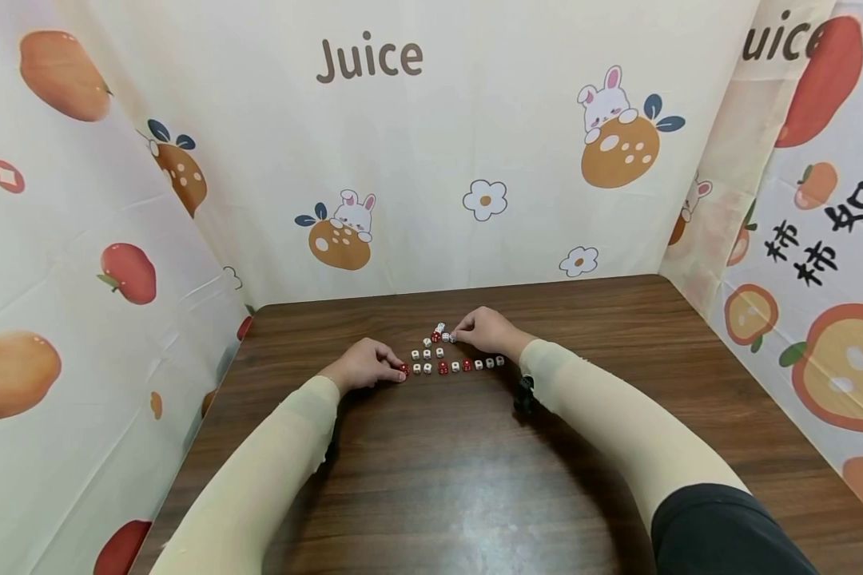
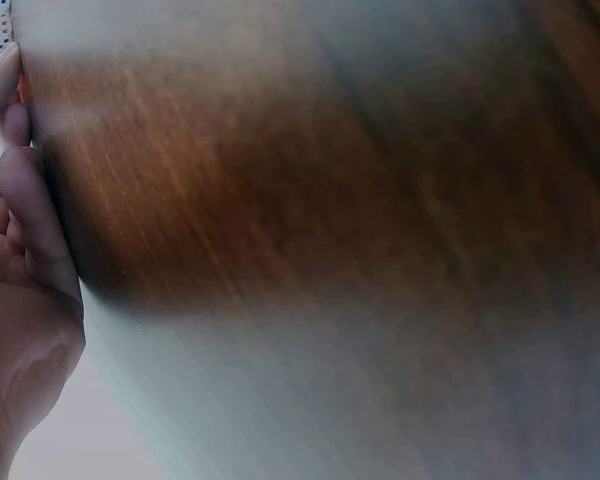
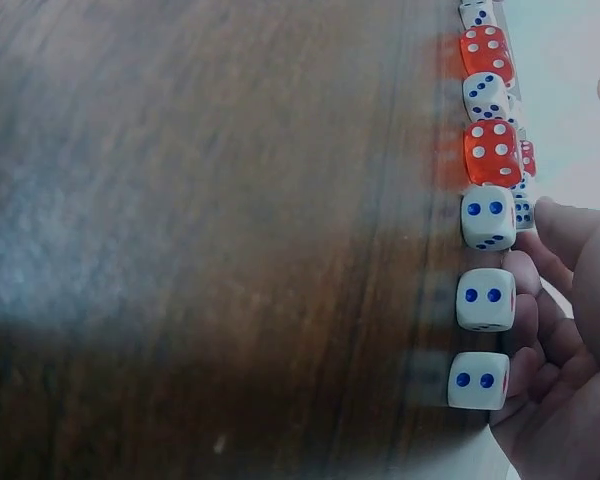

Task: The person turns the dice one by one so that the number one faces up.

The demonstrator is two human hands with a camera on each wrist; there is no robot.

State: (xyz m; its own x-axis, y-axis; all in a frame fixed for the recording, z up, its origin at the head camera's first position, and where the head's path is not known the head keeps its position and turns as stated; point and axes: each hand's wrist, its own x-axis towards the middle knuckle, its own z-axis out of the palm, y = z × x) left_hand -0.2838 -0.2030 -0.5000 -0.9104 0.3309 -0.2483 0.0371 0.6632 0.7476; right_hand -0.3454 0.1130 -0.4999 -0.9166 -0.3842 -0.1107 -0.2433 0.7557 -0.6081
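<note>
My left hand (image 1: 367, 364) is at the left end of a front row of dice, thumb and forefinger pinching a red die (image 1: 404, 369). In the left wrist view the hand (image 2: 25, 230) covers most of that die. Behind the row, my right hand (image 1: 491, 330) pinches a white die (image 1: 453, 338) between thumb and fingertip. Just left of it are another white die (image 1: 445, 338) and a red die (image 1: 435, 337). The right wrist view shows this hand (image 3: 555, 340) behind the row's white dice (image 3: 485, 300); its curled lower fingers are partly hidden by them.
The front row also holds red dice (image 1: 443, 367) and several white ones. A shorter line of white dice (image 1: 427, 354) lies behind it. All sit on a brown wooden table (image 1: 431, 471), enclosed by printed cloth (image 1: 417, 144) at the back and sides.
</note>
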